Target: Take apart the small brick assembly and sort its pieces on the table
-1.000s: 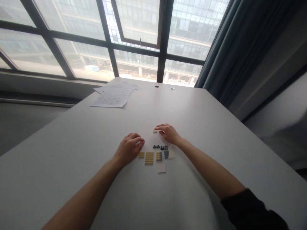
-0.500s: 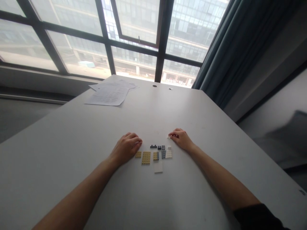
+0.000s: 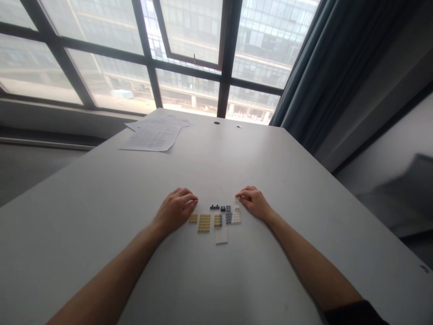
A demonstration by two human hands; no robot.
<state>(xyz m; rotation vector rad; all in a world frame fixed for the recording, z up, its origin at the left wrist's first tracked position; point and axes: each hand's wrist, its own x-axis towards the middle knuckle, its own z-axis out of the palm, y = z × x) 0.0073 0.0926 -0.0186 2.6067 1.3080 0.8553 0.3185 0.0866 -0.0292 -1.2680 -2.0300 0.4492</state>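
My right hand pinches a small white toy brick just behind the other pieces. On the left, my left hand rests on the table with loosely bent fingers, thumb apart from the index finger and nothing visible between them. Close to its thumb lies a small tan plate, beside a larger tan plate. Further right are a tan and grey piece, a dark grey plate and a white studded plate. Small dark pieces lie behind them. A smooth white tile is nearest me.
The pieces lie on a wide white table. Printed papers overlap at its far left, and a round hole sits near the far edge. Beyond are windows and a dark curtain on the right.
My right hand has come slightly down toward the pieces with the white brick, now close behind the small white piece there. My left hand stays in place; the view has shifted slightly.
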